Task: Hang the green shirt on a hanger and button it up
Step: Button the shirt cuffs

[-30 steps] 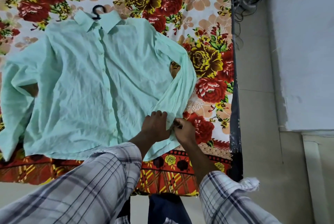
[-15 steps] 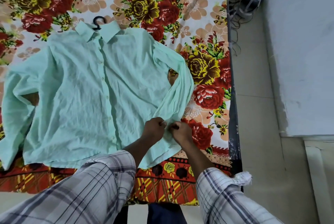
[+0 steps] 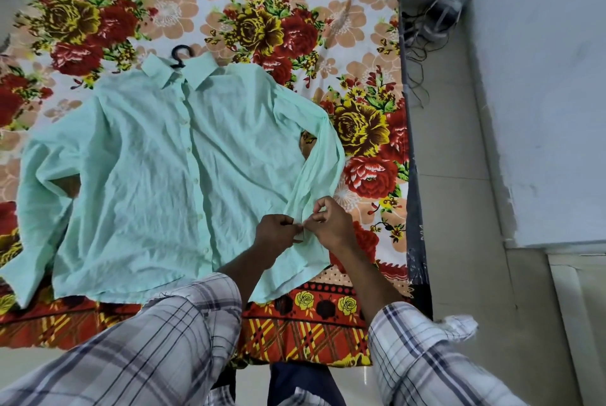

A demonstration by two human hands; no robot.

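While I pinch the end of the sleeve (image 3: pixel 323 173) on the right between both hands, the green shirt (image 3: pixel 147 182) lies face up and spread flat on the bed (image 3: pixel 262 28). The hook of the hanger (image 3: pixel 179 55) shows at the far side of the collar. The left hand (image 3: pixel 275 232) and right hand (image 3: pixel 328 225) meet fingertip to fingertip at the near right of the shirt. Each grip is pressed together on a fold of cuff cloth. I cannot tell whether a button sits between the fingers, since they cover it.

Risks, as I judge them:
- The cloth looks thin and crumpled, so a small button could slip from so fine a pinch.
- A buttonhole could be missed under the fingers.
- Drawing the cuff toward me could drag the whole sleeve and pull the right shoulder off the hanger.
- The near hem lies close to the near edge of the bed, so a firm tug could slide the shirt over it.

The front buttons (image 3: pixel 193 156) appear done up, though not certainly at the collar.
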